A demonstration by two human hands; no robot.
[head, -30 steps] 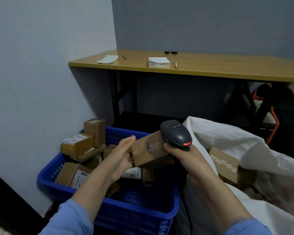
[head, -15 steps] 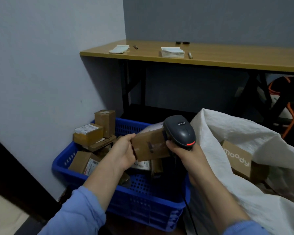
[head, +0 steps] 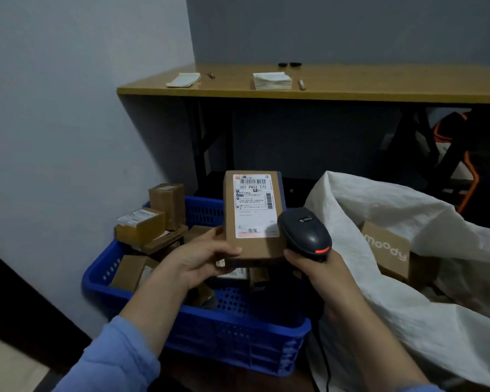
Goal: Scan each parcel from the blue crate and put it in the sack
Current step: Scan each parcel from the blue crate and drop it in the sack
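1. Table (head: 379, 86): behind and above the crate. It carries paper stacks (head: 272, 80) and plays no part in this step.
2. Sack (head: 408, 335): white, just right of the crate. Its mouth sags open toward the person, probably so that a scanned parcel needs only a short carry. A printed box (head: 385, 247) already lies inside.
3. Crate (head: 238, 323): blue, on the floor. Loose parcels (head: 140, 226) fill its left half, so the task is judged partway done.
4. Parcel (head: 255, 247): flat and brown, held above the crate's middle. Its labelled face is turned up, apparently to show the barcode to the scanner.
5. Left hand (head: 201, 258): over the crate's middle, grasping the parcel's near left corner with the thumb on top. Gripping the bare end leaves the print uncovered.
6. Right hand (head: 320, 270): above the crate's right side, clenched round the scanner's handle.
7. Scanner (head: 303, 233): dark, with a red light showing. Its head overlaps the parcel's near right corner and points away, toward the crate's far side. Whether a read has registered cannot be told.
8. Label (head: 253, 205): white, with the barcode at its far end.
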